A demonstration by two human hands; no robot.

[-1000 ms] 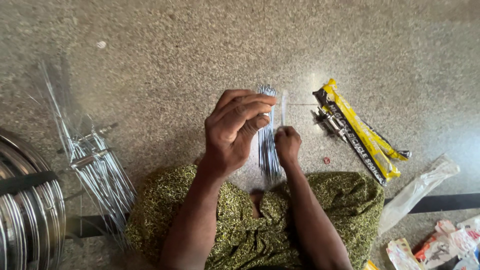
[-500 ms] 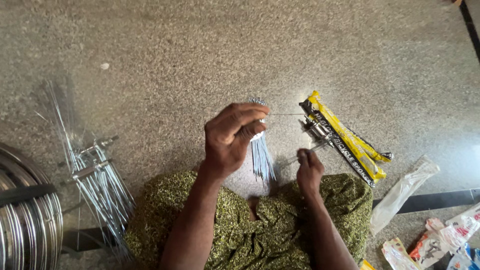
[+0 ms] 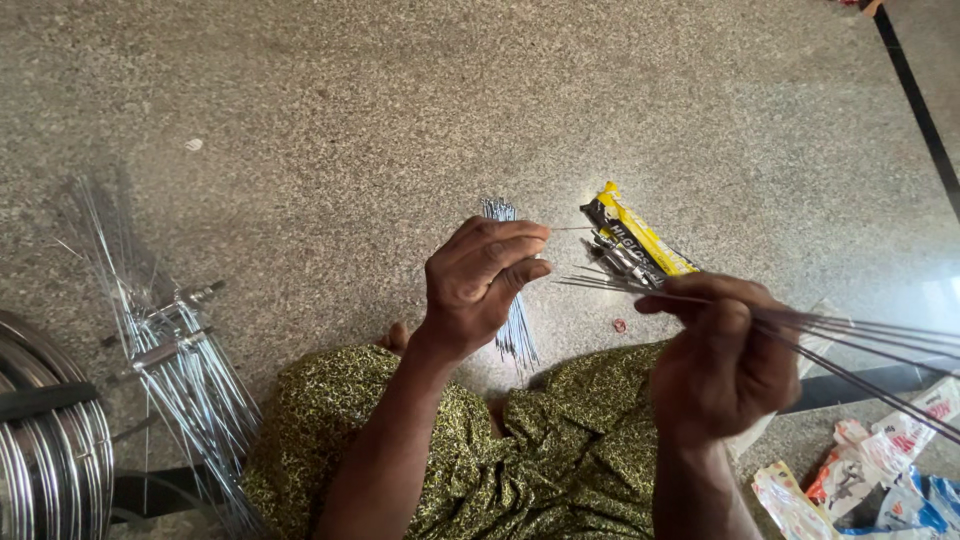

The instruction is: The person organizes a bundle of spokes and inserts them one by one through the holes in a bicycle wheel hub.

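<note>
Right hand point(image 3: 722, 365) grips a few thin wire rods point(image 3: 850, 335), tips pointing toward left hand point(image 3: 480, 282). Left hand pinches one thin wire point(image 3: 572, 229) over the upright rod bundle point(image 3: 510, 300) (partly hidden behind it). Yellow-black packet point(image 3: 640, 240) lies just beyond.

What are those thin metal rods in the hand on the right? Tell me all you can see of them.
The thin rods look like bare grey steel wire, straight and slender. A few are pinched together in the right hand, fanning slightly, tips pointing left toward the left hand, long ends running off the right edge above the floor.
</note>
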